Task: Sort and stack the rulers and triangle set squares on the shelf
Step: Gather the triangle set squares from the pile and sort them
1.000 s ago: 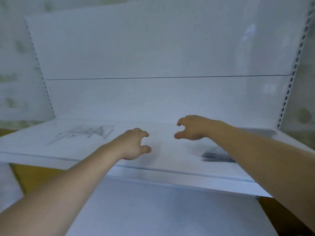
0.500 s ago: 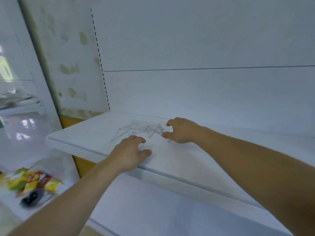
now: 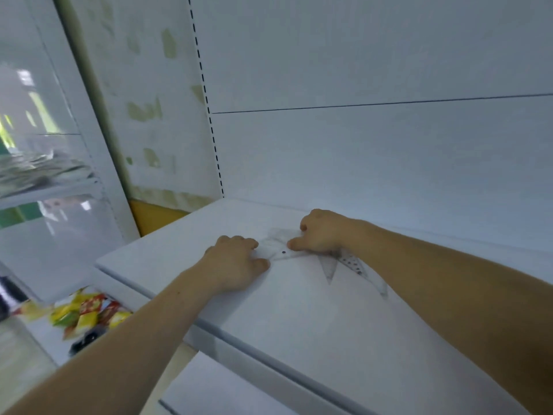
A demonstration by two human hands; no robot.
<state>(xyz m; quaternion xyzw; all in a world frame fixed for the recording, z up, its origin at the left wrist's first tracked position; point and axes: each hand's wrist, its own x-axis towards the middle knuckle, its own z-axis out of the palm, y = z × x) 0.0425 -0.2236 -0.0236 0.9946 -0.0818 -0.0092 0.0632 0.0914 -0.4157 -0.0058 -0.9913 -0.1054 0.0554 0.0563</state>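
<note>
- At a white shelf (image 3: 299,310), a person bends both arms in over a loose pile of clear set squares (image 3: 330,266) that lies near the shelf's left end, close to the back panel (image 3: 359,160).
- The left hand (image 3: 236,262) has curled fingers and pinches the pile's near end between fingertips and thumb.
- At two o'clock from it, the right hand (image 3: 321,232) is curled over the pile's middle, thumb pressed onto the plastic. What its fingers do underneath is hidden.
- Two pointed corners fan out from under the right hand towards five o'clock, so the pieces are plainly not squared up.
- Whether any straight rulers lie among them cannot be made out.
- The step looks like gathering. It would go best by sliding the pieces flat on the shelf, drawing the stray points in towards eleven o'clock and matching long edges before lifting.
- Thin, slick plastic like this probably slips and splays under a hard squeeze, so a light, even hold seems wiser.
- Bright snack packets (image 3: 86,314) sit on a lower level, at eight o'clock from the hands.
</note>
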